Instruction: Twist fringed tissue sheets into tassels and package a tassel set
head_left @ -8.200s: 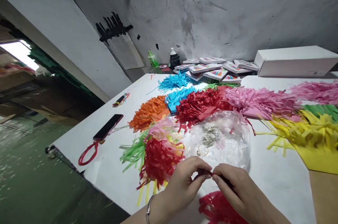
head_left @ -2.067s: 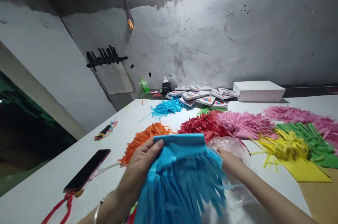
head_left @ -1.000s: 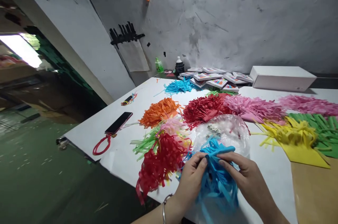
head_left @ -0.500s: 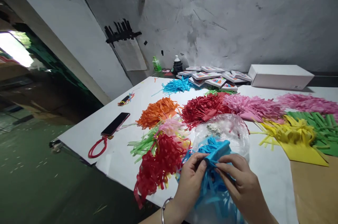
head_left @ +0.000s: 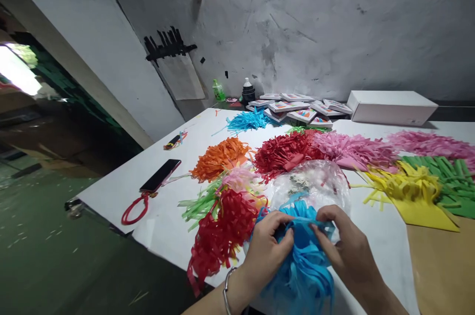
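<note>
A bunch of blue fringed paper [head_left: 309, 268] hangs between my hands at the table's near side, its strips spilling down. My left hand [head_left: 269, 243] pinches its upper band from the left, thumb against fingers. On the other side, my right hand [head_left: 343, 240] grips the band's right end between thumb and fingers. Just behind lies a clear plastic bag [head_left: 315, 183] with small things inside that I cannot make out. Close to my left hand is a red tissue tassel [head_left: 232, 231], with pale pink and light green fringe [head_left: 202, 201] beside it.
Orange [head_left: 220, 156], dark red [head_left: 287, 151], pink [head_left: 356, 149] and yellow fringed bundles [head_left: 411, 186] lie across the white table [head_left: 148, 236]. A phone [head_left: 161, 175] with a red strap rests at left. Flat packs [head_left: 293, 107] and a white box [head_left: 391, 107] stand by the wall.
My right hand has moved right and slightly up, spreading the blue band apart from my left hand. More blue strips now hang below. The view has shifted slightly.
</note>
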The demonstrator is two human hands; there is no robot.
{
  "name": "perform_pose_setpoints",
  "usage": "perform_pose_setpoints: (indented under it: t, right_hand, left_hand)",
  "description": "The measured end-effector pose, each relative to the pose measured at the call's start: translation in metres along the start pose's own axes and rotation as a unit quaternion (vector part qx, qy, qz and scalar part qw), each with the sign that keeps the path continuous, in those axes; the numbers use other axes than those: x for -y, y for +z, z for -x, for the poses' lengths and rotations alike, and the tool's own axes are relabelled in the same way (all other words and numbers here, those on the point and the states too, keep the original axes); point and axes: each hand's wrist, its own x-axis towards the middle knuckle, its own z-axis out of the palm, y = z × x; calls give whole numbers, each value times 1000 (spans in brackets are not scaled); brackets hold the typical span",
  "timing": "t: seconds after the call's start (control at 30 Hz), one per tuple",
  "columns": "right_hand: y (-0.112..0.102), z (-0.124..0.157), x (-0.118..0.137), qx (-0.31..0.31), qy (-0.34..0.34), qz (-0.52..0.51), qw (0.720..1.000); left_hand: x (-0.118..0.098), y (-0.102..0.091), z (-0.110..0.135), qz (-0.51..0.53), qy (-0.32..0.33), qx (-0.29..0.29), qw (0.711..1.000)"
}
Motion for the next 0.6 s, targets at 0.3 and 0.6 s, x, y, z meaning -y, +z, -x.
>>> perform_pose_setpoints:
  t: [0.3,0.6]
  right_hand:
    - [-1,-3,0,79,162,-181,967]
    - [6,7,-17,52,310,-363,877]
  left_hand:
    - [17,-11,2,-223,215,47,950]
    - [-1,-31,-10,-310,287,82,903]
